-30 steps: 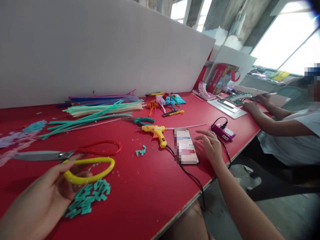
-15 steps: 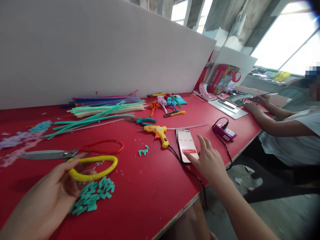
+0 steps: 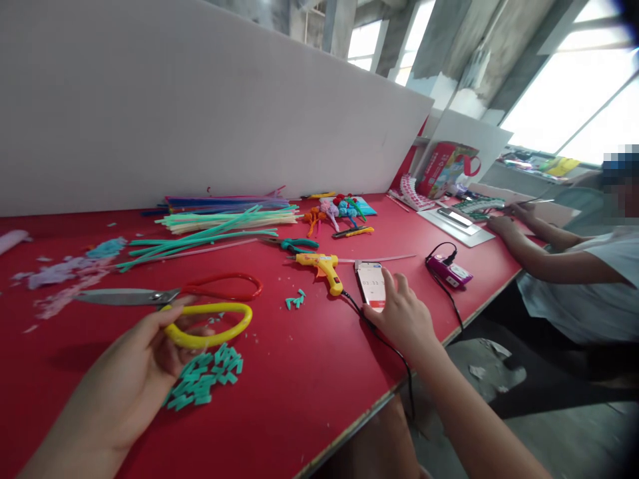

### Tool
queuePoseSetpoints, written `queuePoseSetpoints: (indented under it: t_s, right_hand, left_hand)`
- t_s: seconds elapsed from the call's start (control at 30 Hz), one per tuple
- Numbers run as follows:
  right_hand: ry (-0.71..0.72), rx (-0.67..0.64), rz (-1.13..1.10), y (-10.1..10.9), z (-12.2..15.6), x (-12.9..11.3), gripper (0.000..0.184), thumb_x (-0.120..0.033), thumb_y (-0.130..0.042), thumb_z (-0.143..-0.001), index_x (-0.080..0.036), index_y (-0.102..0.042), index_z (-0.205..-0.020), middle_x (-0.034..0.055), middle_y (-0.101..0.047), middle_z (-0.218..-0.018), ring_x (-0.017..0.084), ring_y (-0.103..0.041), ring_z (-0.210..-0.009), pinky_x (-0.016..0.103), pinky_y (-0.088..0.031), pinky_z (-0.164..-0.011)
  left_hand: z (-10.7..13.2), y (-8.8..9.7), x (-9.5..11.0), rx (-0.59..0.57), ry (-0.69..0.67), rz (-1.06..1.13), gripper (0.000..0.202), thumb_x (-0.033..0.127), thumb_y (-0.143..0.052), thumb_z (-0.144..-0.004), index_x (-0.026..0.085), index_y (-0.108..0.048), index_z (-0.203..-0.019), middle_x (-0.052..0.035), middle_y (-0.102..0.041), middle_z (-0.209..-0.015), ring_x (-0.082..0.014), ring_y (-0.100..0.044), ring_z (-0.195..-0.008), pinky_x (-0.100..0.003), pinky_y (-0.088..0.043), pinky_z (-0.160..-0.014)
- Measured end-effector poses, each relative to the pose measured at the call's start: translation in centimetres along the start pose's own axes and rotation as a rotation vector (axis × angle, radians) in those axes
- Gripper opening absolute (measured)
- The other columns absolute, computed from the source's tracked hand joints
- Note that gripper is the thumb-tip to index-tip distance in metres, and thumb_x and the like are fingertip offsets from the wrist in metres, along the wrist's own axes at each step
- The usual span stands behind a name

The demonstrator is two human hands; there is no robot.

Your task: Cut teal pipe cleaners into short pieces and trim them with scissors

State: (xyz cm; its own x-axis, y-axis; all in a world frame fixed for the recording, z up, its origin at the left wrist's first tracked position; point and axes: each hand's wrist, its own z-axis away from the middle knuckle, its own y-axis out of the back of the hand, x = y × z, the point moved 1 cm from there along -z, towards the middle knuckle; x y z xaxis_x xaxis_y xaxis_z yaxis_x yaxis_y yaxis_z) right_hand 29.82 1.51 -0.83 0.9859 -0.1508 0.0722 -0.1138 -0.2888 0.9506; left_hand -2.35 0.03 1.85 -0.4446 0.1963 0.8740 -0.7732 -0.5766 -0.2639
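Note:
My left hand (image 3: 134, 366) is closed round the yellow handle of a pair of scissors (image 3: 210, 326), whose other handle is red and whose blades point left. Under the handles lies a pile of short green pipe cleaner pieces (image 3: 207, 379), with a few more cut bits (image 3: 295, 299) to the right. My right hand (image 3: 404, 313) rests over the lower part of a phone (image 3: 372, 281) showing a running timer. Its fingers are spread, and it grips nothing that I can see. Left of the phone lies a yellow hot glue gun (image 3: 322, 267).
Green pipe cleaners (image 3: 200, 243) lie by the white partition (image 3: 224, 113). Teal pliers (image 3: 297, 245), coloured yarn-like shapes (image 3: 339, 209) and a purple power socket (image 3: 449, 269) stand farther off. A black cord (image 3: 389, 346) crosses the table edge. A co-worker's arm (image 3: 549, 249) reaches in at right.
My right hand has moved left and forward over the phone, covering its lower part. The timer digits have advanced. The view has shifted slightly; the scissors stay in my left hand.

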Motion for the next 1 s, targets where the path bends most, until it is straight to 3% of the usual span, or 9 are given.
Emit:
queuePoseSetpoints:
  t_s: [0.1, 0.2, 0.3, 0.47, 0.57, 0.67, 0.8, 0.9, 1.0]
  right_hand:
    - [-0.042, -0.026, 0.003, -0.6, -0.8, 1.7, 0.07, -0.046, -0.046, -0.068, -0.019, -0.021, -0.129, 0.014, -0.038, -0.115, 0.025, -0.05, -0.085, 0.03, -0.035, -0.059]
    - [-0.083, -0.022, -0.004, -0.9, -1.9, 3.9, 0.067, -0.043, -0.048, -0.068, -0.016, -0.026, -0.126, 0.0161, -0.038, -0.115, 0.027, -0.049, -0.089, 0.036, -0.036, -0.066]
    - [0.026, 0.096, -0.162, 0.4, -2.4, 4.0, 0.058, -0.041, -0.05, -0.069, -0.016, -0.035, -0.119, 0.0155, -0.038, -0.117, 0.029, -0.045, -0.099, 0.039, -0.036, -0.076]
    - [0.416, 0.016, -0.72, 5.2, -0.2, -3.5, 0.025, -0.027, -0.037, -0.081, -0.021, -0.046, -0.103, 0.0072, -0.051, -0.098, 0.015, -0.053, -0.083, 0.028, -0.041, -0.073]
    - [0.66, -0.05, -0.837, 6.7, 1.1, -9.8, 0.028, -0.021, -0.041, -0.079, -0.021, -0.045, -0.107, 0.0071, -0.052, -0.102, 0.017, -0.048, -0.096, 0.029, -0.038, -0.081]
    - [0.77, -0.078, -0.8, 6.2, 1.3, -14.7, 0.037, -0.023, -0.05, -0.072, -0.016, -0.044, -0.107, 0.0092, -0.053, -0.097, 0.02, -0.048, -0.093, 0.031, -0.038, -0.077]
    - [0.691, -0.091, -0.8, 4.9, 0.2, -17.8, 0.031, -0.023, -0.049, -0.069, -0.015, -0.046, -0.099, 0.0076, -0.053, -0.091, 0.016, -0.05, -0.075, 0.026, -0.037, -0.06]
    - [0.591, -0.1, -0.838, 4.4, -1.2, -17.5, 0.021, -0.029, -0.05, -0.067, -0.019, -0.048, -0.084, -0.0005, -0.052, -0.072, 0.012, -0.045, -0.059, 0.023, -0.03, -0.051]
    - [0.453, -0.211, -0.916, 3.6, -2.9, -16.2, 0.018, -0.035, -0.049, -0.066, -0.019, -0.042, -0.066, -0.0056, -0.039, -0.054, 0.008, -0.036, -0.049, 0.021, -0.024, -0.046]
  left_hand:
    - [-0.1, 0.0, -0.1, -0.106, 0.003, 0.08, 0.02, 0.009, -0.05, -0.068, 0.02, -0.064, -0.077, 0.0055, -0.062, -0.068, -0.0025, -0.048, -0.039, -0.009, -0.037, -0.027]
    - [-0.1, 0.1, -0.2, -0.092, -0.007, 0.086, 0.019, 0.008, -0.05, -0.068, 0.018, -0.064, -0.077, 0.0057, -0.062, -0.069, -0.0006, -0.046, -0.036, -0.007, -0.033, -0.025]
    - [0.1, 0.0, -0.5, -0.109, -0.009, 0.055, 0.021, 0.01, -0.052, -0.067, 0.018, -0.063, -0.083, 0.0043, -0.061, -0.071, -0.0036, -0.054, -0.047, -0.008, -0.041, -0.034]
    - [0.9, -0.3, -1.1, -0.214, -0.033, -0.045, 0.026, 0.017, -0.058, -0.063, 0.019, -0.06, -0.089, 0.0039, -0.059, -0.07, -0.0104, -0.058, -0.052, -0.019, -0.049, -0.044]
    - [1.4, -0.3, -1.6, -0.282, -0.07, -0.135, 0.036, 0.025, -0.06, -0.063, 0.019, -0.056, -0.099, 0.002, -0.059, -0.069, -0.0136, -0.059, -0.056, -0.021, -0.047, -0.044]
    - [1.7, -0.3, -1.9, -0.36, -0.167, -0.215, 0.038, 0.03, -0.058, -0.066, 0.02, -0.055, -0.103, -0.0022, -0.061, -0.085, -0.0162, -0.06, -0.07, -0.024, -0.049, -0.052]
    - [1.8, 0.0, -1.4, -0.436, -0.278, -0.289, 0.041, 0.034, -0.053, -0.071, 0.02, -0.051, -0.11, -0.0046, -0.06, -0.092, -0.0187, -0.058, -0.081, -0.027, -0.049, -0.062]
    - [1.3, 0.4, -0.3, -0.475, -0.373, -0.414, 0.04, 0.039, -0.047, -0.074, 0.019, -0.052, -0.109, -0.0048, -0.06, -0.089, -0.0172, -0.058, -0.075, -0.028, -0.048, -0.062]
    - [0.0, 1.3, 0.6, -0.367, -0.541, -0.659, 0.034, 0.041, -0.047, -0.073, 0.019, -0.057, -0.097, -0.0038, -0.059, -0.083, -0.016, -0.056, -0.069, -0.029, -0.047, -0.064]
